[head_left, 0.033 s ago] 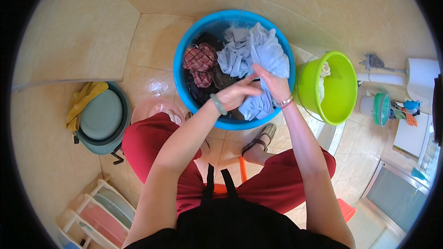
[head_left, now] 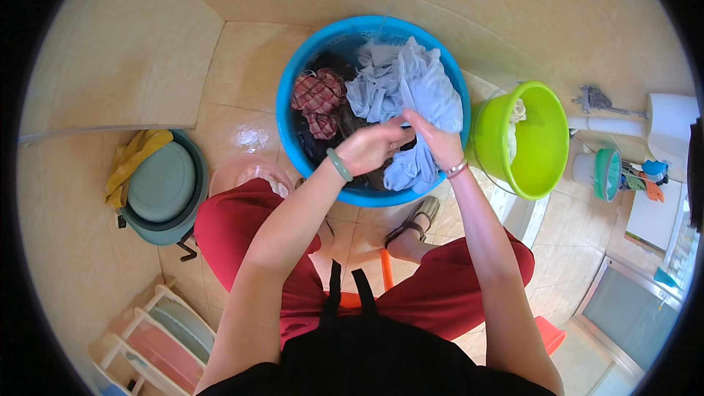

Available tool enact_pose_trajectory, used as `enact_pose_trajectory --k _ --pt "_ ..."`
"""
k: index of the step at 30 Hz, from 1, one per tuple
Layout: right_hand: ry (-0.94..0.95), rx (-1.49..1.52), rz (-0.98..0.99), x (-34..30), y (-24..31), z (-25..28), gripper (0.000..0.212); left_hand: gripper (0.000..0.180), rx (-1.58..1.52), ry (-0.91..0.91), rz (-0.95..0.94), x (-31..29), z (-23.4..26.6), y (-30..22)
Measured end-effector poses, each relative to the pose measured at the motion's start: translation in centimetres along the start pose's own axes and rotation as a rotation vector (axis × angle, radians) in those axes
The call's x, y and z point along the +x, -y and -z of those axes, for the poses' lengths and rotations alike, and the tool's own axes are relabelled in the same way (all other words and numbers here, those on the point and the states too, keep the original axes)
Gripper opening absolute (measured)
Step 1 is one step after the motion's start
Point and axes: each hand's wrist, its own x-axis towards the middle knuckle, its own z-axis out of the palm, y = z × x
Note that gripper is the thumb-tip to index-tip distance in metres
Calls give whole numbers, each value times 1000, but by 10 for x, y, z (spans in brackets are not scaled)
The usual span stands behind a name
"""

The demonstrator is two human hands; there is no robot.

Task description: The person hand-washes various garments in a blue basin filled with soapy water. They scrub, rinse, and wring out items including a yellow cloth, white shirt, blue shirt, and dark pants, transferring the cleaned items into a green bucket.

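Flanking right grip, cloth (pale blue)

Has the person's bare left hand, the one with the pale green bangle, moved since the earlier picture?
Yes, slightly: the left hand and its bangle have shifted left, judged against the round blue plastic basin.

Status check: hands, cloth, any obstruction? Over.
Left hand and right hand together at light-blue cloth, grips partly hidden. Cloth bunched in blue basin, red checked cloth to its left. Nothing visibly blocking.
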Motion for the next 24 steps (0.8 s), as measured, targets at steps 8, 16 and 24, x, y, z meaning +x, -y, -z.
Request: enact_pose_trajectory --k 8,16,24 --pt "220 -775 306 -45 -33 -29 60 40 -372 -1 62 52 16 -43" --pt "-50 487 -79 -13 -92 59 83 30 229 -194 -142 31 -49 -66" --pt "-61 -116 323 68 -35 63 83 47 910 64 -185 14 -96 -90"
